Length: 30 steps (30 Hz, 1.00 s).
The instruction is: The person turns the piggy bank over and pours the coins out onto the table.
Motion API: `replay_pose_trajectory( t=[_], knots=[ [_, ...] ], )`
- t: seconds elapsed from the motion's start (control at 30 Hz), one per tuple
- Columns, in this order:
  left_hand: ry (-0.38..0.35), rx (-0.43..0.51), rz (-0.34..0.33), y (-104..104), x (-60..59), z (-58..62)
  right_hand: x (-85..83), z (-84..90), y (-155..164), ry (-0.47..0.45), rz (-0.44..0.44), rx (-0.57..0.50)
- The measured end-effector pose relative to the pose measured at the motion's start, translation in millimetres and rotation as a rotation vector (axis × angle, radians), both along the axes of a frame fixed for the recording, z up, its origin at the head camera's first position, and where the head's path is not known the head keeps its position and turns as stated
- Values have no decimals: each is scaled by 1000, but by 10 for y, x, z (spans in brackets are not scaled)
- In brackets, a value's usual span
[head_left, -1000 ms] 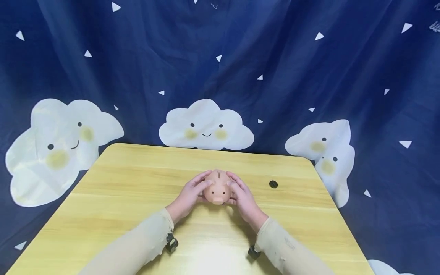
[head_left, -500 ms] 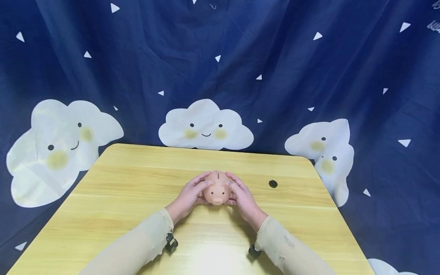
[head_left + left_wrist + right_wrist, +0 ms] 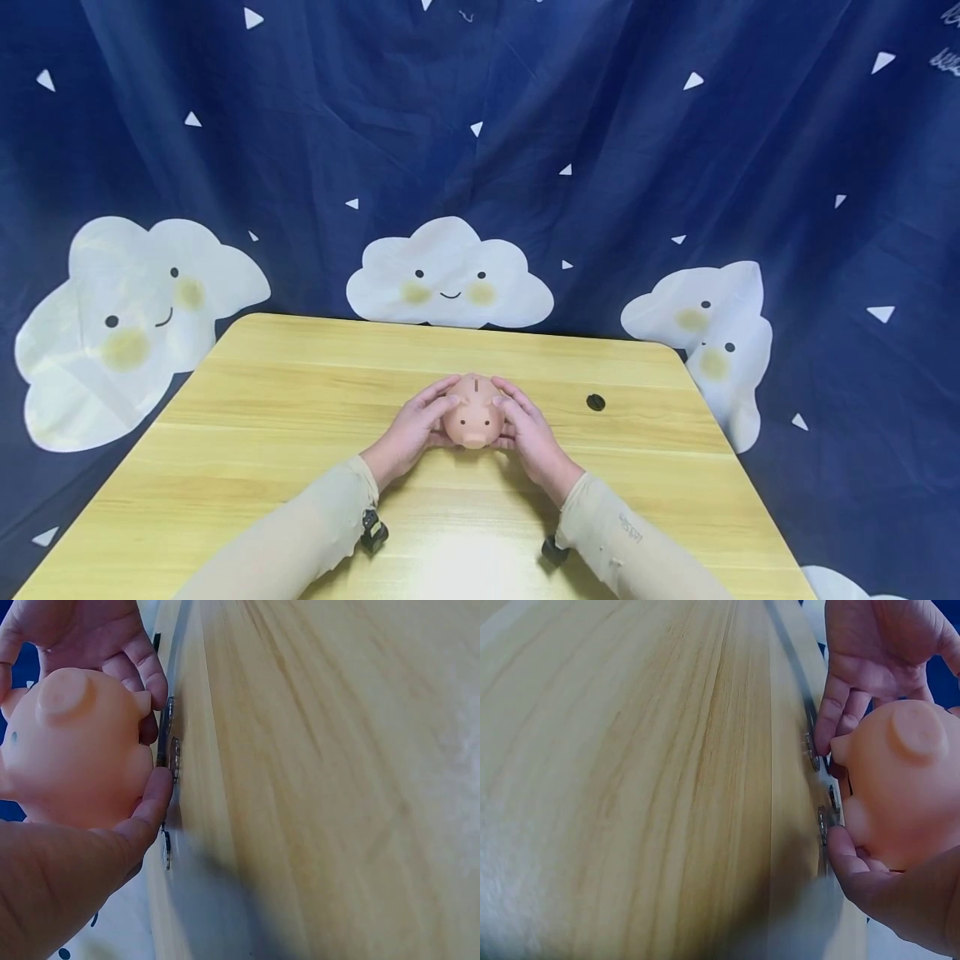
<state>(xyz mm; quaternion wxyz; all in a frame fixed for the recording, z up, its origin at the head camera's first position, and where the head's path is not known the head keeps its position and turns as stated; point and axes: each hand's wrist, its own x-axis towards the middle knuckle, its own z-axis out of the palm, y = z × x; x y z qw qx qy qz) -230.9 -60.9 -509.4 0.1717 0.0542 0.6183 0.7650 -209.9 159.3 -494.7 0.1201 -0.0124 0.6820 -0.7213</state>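
A pink piggy bank [image 3: 473, 414] is cupped between the left hand [image 3: 411, 429] and the right hand [image 3: 529, 433], fingers curled round its sides, on the desk [image 3: 285, 400]. Nothing has shifted since a second ago; the grip is simply kept, snout turned toward the wrists.

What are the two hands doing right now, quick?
Left hand: curled round the piggy bank, holding its side.
Right hand: curled round the piggy bank's other side, holding it too.
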Motion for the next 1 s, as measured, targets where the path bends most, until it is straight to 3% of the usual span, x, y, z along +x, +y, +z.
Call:
replay_pose_trajectory(
  t=[0.47, 0.6, 0.7, 0.83, 0.9, 0.93, 1.0],
  knots=[
    [-7, -1, -5, 11, 11, 23, 1, 7, 3, -2, 8, -16],
    [30, -38, 3, 2, 7, 83, -13, 61, 1, -3, -1, -20],
    [168, -83, 25, 6, 53, 219, 31, 167, -2, 109, -26, -3],
    [547, -112, 75, 42, 166, 451, 162, 304, -8, 463, -38, -28],
    [684, -115, 98, 61, 203, 524, 203, 337, -19, 593, -38, -48],
    [693, -116, 106, 70, 206, 533, 209, 347, -28, 609, -37, -52],
    [597, -131, 124, 78, 200, 502, 191, 327, -52, 518, -61, -29]
  ],
)
